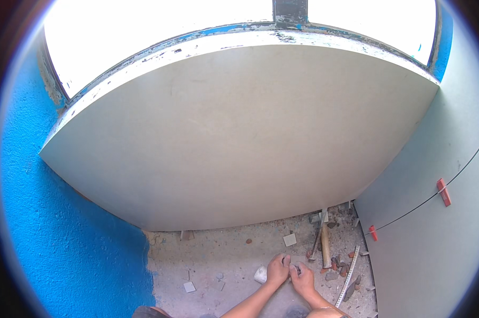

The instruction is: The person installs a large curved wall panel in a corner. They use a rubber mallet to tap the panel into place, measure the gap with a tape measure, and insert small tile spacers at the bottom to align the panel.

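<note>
Low over the rubble-strewn floor, my left hand (278, 269) and my right hand (302, 278) are close together, both with curled fingers. Whatever they hold, if anything, is too small or hidden to make out. Beside my left hand is a white rounded object (260, 274), partly covered by it. Beyond my right hand lies a hammer with a wooden handle (326, 246), next to a thin metal tool (317, 241). Small broken stone pieces (339, 264) are scattered to the right of that hand.
A large pale tile panel (250, 138) covers the wall below the window. Another tiled wall (430, 238) at right has red wedges (443, 192) in its joint. The left wall (80, 228) is blue. A white ruler (348, 276) and square tile scraps (290, 240) lie on the floor.
</note>
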{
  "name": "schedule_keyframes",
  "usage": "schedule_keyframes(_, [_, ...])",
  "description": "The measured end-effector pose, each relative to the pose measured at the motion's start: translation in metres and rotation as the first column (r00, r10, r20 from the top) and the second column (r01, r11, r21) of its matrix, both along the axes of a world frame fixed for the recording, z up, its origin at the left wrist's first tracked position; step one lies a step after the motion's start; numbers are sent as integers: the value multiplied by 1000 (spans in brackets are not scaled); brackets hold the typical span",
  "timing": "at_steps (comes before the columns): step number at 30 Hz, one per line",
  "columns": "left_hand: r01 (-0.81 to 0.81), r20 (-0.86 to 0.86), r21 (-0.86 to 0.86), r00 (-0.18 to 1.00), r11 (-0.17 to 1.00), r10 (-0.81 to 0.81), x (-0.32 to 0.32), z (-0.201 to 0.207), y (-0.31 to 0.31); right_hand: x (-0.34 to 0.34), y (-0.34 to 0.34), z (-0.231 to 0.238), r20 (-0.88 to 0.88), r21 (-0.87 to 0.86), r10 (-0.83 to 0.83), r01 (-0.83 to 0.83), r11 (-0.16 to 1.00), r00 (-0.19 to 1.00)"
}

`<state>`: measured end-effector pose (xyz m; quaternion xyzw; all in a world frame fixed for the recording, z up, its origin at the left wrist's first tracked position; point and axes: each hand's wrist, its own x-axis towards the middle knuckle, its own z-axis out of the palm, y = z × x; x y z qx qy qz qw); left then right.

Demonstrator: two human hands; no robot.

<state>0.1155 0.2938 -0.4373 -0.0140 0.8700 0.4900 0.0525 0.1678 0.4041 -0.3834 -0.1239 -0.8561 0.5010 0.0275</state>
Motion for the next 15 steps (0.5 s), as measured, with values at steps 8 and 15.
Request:
schedule_keyframes(8, [9,-5,4,1000,1000,-9,0,4,2,0,3,-2,27,21,6,-7,1000,1000])
schedule_keyframes(15, [-3,-11,6,1000,1000,3,1,1,0,0,0,1,23,11,11,-11,1000,1000])
